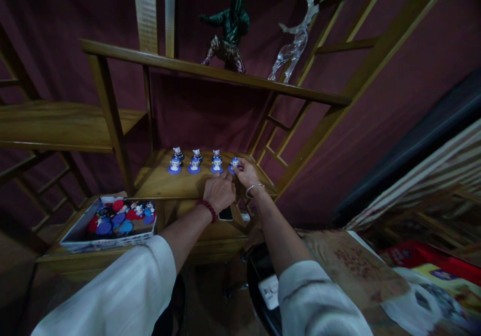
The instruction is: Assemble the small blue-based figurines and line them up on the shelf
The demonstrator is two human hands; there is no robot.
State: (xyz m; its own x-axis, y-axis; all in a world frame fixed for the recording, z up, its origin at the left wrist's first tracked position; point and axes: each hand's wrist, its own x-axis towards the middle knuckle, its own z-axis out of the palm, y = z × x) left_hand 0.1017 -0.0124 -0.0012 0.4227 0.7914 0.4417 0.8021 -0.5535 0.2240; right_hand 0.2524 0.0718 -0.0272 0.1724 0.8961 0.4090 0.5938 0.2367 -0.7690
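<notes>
My right hand [246, 172], with a silver bracelet on its wrist, pinches a small figurine [234, 163] on a round purple base at the right end of a row. Beside it, my left hand [220, 191], wearing a dark red bead bracelet, rests low at the shelf's front with its fingers partly out and nothing visible in them. Matching white-and-purple figurines [194, 164] stand to the left on the wooden shelf [180, 188]. Behind them is a back row of dark-and-white figurines [197, 154]. My right fingers partly cover the held one.
An open box [108, 245] of colourful figurines stands lower left. A phone [226, 213] lies below my left hand. Overhead, a shelf board [210, 72] bears a dark green statue [229, 35] and a clear deer figure [295, 45]. Packages [432, 286] lie at lower right.
</notes>
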